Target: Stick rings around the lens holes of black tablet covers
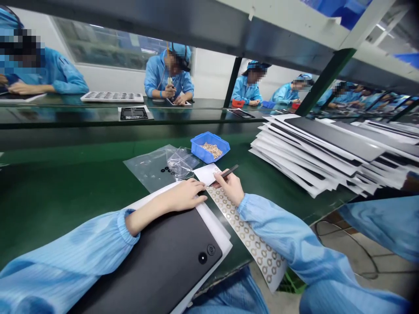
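My left hand (185, 195) lies flat, fingers stretched out, on the far end of a dark grey panel (157, 257). Its fingertips reach the near edge of a white sheet piece (207, 174). White sheets stick out from under the panel, which has two round black parts at its near right corner. In my right hand (231, 187) are slim black tweezers (230, 170), pinched between thumb and fingers and angled down to the left. Beneath that hand runs a long strip of ring-shaped stickers (252, 237), its near end hanging over the table edge.
Beyond my hands stand a blue bin (211, 148) of small tan rings and a clear plastic bag (147, 168) with several black rings. A tall stack of panels and white sheets (314, 152) rises at right. Co-workers (170, 78) sit across the green table (49, 187).
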{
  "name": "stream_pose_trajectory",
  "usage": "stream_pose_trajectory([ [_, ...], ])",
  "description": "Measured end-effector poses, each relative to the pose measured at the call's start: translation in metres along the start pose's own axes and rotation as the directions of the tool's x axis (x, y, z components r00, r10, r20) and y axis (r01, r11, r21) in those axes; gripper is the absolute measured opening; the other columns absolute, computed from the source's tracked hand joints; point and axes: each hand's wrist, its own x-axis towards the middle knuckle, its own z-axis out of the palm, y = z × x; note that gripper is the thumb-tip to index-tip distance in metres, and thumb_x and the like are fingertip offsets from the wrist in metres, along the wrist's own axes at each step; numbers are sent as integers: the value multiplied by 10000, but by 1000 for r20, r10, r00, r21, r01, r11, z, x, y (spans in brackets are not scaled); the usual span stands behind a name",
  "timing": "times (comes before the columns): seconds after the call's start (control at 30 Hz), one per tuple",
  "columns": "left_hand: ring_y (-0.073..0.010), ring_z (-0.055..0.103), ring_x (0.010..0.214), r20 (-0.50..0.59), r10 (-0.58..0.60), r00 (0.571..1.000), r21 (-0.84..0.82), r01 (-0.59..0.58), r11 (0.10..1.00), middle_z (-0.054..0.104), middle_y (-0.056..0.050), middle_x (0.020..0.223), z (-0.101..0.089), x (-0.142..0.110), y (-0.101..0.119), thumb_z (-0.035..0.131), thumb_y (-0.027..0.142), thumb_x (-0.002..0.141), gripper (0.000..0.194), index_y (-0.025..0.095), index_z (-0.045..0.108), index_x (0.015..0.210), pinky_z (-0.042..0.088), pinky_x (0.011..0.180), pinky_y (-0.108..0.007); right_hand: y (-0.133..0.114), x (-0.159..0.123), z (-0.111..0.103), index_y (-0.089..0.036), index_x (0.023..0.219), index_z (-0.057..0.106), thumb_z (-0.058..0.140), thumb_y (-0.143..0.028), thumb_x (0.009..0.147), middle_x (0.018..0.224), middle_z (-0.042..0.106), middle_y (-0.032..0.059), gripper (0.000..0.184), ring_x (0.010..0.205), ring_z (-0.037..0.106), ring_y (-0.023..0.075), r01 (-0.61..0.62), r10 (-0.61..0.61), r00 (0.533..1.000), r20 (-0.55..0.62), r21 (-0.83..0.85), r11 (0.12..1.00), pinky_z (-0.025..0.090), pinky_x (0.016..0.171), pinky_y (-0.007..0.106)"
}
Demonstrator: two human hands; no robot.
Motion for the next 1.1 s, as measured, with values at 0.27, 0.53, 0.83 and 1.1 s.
stream_pose_trajectory([
  [0.27,-275,536,1136,-20,-11,1000,-11,11,1000,635,-147,1152,6,1,-5,446,336,921,313,107,610,1058,437,935,-388,-4,-4,1,-214,710,516,674,-478,729,599,664,35,309,587,685,233,-15,15,999,-29,1,1000,564,611,354],
  [0.53,-256,574,1058,-27,-3,1000,-12,2,1000,660,-129,1064,5,0,-4,437,313,920,275,126,617,1011,452,906,-370,-31,-6,-7,-166,691,539,700,-614,624,579,646,31,481,541,656,173,-91,80,994,69,165,982,566,562,299],
  [0.83,-249,516,1126,-71,56,996,-29,-58,998,604,-138,1155,-11,-13,18,345,219,952,288,112,607,1008,378,1013,-403,-70,-127,-9,-172,754,504,645,-478,786,543,605,-30,338,389,590,109,-383,253,906,340,402,832,497,363,197],
  [1.1,-224,462,1181,-37,141,989,-106,-144,984,583,-90,1172,-17,-101,77,379,187,940,262,198,568,1122,448,974,-336,-44,-158,25,-201,784,457,590,-422,855,637,550,-66,268,353,485,41,-170,246,969,-29,644,746,438,276,143],
])
